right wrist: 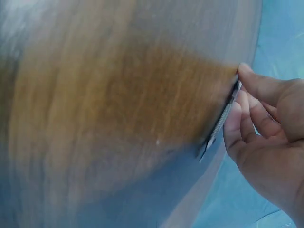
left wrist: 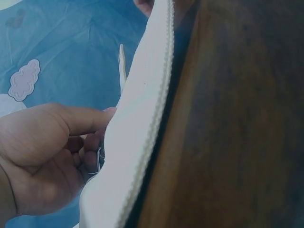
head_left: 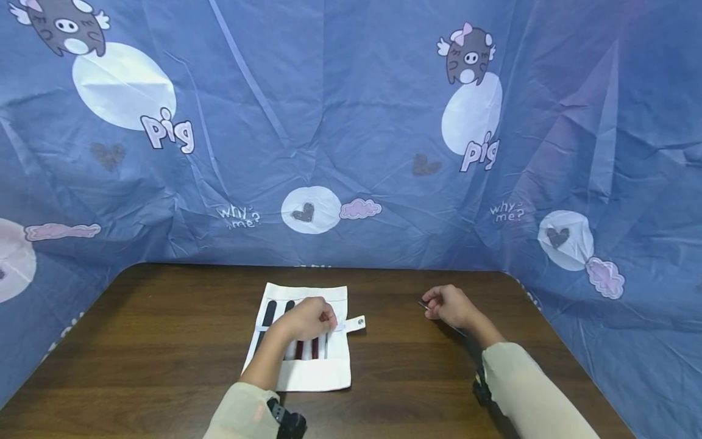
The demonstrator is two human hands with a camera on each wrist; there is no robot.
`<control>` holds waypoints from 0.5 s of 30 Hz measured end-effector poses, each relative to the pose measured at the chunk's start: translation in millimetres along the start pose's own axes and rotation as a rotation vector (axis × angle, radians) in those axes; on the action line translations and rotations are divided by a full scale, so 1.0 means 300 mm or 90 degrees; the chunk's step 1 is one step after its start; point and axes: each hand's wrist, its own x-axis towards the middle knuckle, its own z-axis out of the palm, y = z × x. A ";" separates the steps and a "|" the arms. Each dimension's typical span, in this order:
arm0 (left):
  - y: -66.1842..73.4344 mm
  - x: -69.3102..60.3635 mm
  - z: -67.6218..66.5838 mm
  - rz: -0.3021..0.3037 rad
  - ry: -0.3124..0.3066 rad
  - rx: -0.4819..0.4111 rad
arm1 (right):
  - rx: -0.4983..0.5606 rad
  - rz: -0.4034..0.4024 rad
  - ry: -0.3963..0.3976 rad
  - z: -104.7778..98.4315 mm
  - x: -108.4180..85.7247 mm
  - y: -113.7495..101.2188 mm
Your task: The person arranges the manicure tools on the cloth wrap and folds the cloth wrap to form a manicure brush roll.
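Note:
A white fabric tool pouch (head_left: 318, 377) lies unfolded on the table, with dark slim tools and dark red-handled ones in its slots. My left hand (head_left: 308, 318) is over its right half, thumb and fingertips pinching at the elastic band (head_left: 340, 327). In the left wrist view the pouch edge (left wrist: 137, 114) hides the fingertips of the left hand (left wrist: 42, 152). Off to the right, just above the table, my right hand (head_left: 451, 306) pinches a slim metal tool (right wrist: 221, 121) with a textured grip and narrow ends. Its exact kind is unclear.
The pouch has a snap tab (head_left: 356, 324) sticking out to the right. A brown wooden table (head_left: 395, 378) carries everything. Behind it hangs a blue printed curtain (head_left: 373, 122), which also runs along both sides.

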 end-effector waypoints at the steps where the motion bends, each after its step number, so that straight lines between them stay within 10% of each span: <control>1: 0.000 0.000 0.000 0.000 0.000 0.001 | 0.003 -0.001 -0.003 0.000 -0.001 -0.001; 15: 0.005 -0.001 -0.001 0.002 -0.003 -0.002 | 0.059 -0.136 -0.080 -0.001 0.005 -0.049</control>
